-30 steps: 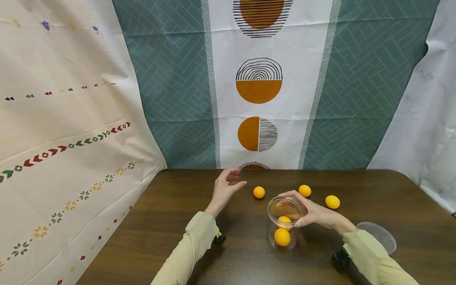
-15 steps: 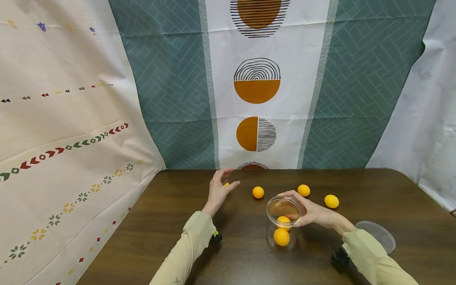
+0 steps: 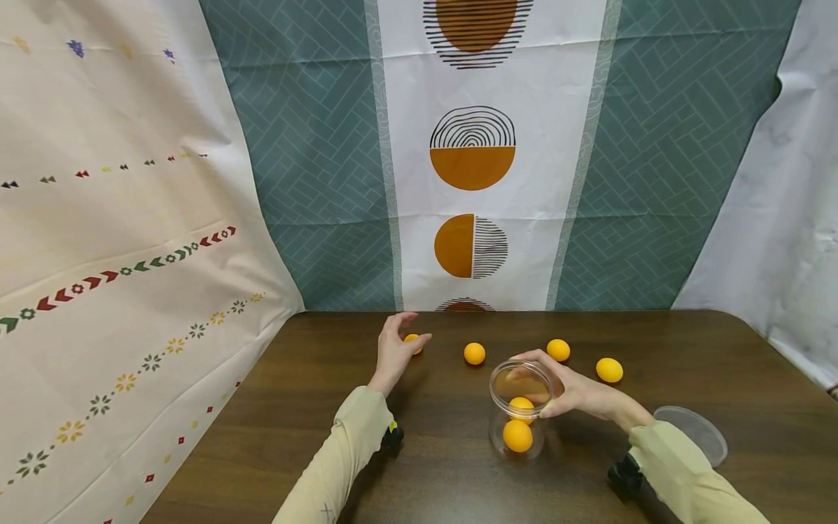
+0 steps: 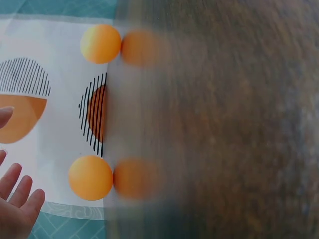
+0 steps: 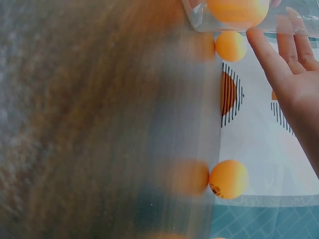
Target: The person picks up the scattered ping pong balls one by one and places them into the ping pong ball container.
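My left hand (image 3: pixel 393 355) is at the back left, thumb and fingers parted beside an orange ping-pong ball (image 3: pixel 414 343). In the left wrist view, the same hand's fingers (image 4: pixel 22 191) are spread, with nothing between them and the thumb; two ping-pong balls (image 4: pixel 90 178) sit beyond. With its thumb and fingers around the upper side, my right hand (image 3: pixel 579 393) grips a clear lidless jar (image 3: pixel 499 437). Two orange balls (image 3: pixel 518 436) are inside it. The right wrist view shows the jar's bottom edge (image 5: pixel 199 22) and the thumb against it.
One ping-pong ball (image 3: pixel 474 354) lies behind the jar, and two more balls (image 3: pixel 609 370) lie behind the right hand. A flat clear lid (image 3: pixel 694 435) rests by the right sleeve. The dark wooden table (image 3: pixel 281 437) ends at a hanging cloth (image 3: pixel 340 240).
My left hand has moved left and slightly down toward the ping-pong ball at the back left, which shows more now. The right hand and jar have stayed in place.
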`<move>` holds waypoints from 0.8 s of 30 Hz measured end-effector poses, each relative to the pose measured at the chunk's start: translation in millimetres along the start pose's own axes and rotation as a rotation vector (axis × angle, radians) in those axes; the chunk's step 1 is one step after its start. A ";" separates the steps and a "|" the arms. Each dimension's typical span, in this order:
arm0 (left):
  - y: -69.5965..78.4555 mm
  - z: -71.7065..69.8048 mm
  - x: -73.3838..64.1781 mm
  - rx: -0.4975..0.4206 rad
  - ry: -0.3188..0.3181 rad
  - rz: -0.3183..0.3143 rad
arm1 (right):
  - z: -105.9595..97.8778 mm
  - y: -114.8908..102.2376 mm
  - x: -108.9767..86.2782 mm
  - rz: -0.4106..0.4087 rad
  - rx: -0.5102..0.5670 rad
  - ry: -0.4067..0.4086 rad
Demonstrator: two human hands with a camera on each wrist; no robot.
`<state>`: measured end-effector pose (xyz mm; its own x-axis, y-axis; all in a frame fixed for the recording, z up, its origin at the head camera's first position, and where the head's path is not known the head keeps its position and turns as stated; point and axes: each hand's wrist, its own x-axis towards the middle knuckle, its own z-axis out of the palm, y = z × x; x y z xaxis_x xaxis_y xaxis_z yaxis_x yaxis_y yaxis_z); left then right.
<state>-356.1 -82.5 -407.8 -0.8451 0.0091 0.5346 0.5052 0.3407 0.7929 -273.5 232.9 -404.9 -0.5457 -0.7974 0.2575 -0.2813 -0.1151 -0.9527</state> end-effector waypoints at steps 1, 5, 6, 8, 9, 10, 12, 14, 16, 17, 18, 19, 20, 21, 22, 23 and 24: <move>-0.1 0.1 0.6 0.006 0.000 -0.001 | 0.0 -0.1 0.0 0.000 0.002 -0.001; -0.5 0.5 2.4 0.020 -0.001 -0.005 | -0.2 0.1 0.0 -0.002 0.005 -0.003; -0.8 0.6 2.9 0.022 0.000 -0.005 | -0.1 0.1 0.1 -0.002 0.008 -0.004; -1.9 1.0 3.3 0.025 0.001 -0.006 | -0.1 0.2 0.0 0.004 0.010 -0.002; -2.4 1.1 3.5 0.031 0.003 -0.008 | 0.1 0.0 0.0 0.009 0.014 0.000; -3.0 1.4 3.8 0.041 0.005 -0.011 | 0.0 -0.1 -0.1 0.013 0.016 0.004; -4.2 1.6 3.9 0.057 0.006 -0.014 | 0.0 -0.1 -0.1 0.022 0.017 0.012; -4.8 1.7 4.0 0.078 0.006 -0.016 | -0.3 0.1 -0.2 0.029 0.017 0.018; -6.3 1.7 4.3 0.098 0.008 -0.013 | -0.5 0.1 0.0 0.029 0.012 0.020; -6.9 1.5 4.3 0.106 0.009 -0.010 | -0.6 0.0 0.1 0.029 0.010 0.020; -7.5 1.4 4.3 0.118 0.010 -0.010 | -0.7 -0.1 0.1 0.029 0.009 0.021; -8.0 1.4 4.3 0.127 0.011 -0.013 | -0.9 0.0 0.1 0.029 0.006 0.021; -9.0 1.3 4.5 0.134 0.010 -0.017 | -0.9 -0.1 0.0 0.031 0.004 0.022; -9.8 1.3 4.5 0.142 0.009 -0.022 | -1.0 0.0 -0.1 0.031 0.001 0.022; -10.5 1.2 4.4 0.145 0.006 -0.029 | -1.2 0.2 -0.2 0.027 -0.001 0.020; -10.4 1.2 4.0 0.148 0.003 -0.036 | -1.2 0.1 -0.3 0.026 -0.002 0.020; -10.8 1.3 3.9 0.152 0.000 -0.044 | -1.0 0.0 -0.5 0.028 -0.002 0.021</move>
<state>-365.1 -84.9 -414.6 -0.8661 -0.0087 0.4997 0.4350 0.4793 0.7623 -274.0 234.0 -404.9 -0.5697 -0.7877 0.2344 -0.2675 -0.0919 -0.9592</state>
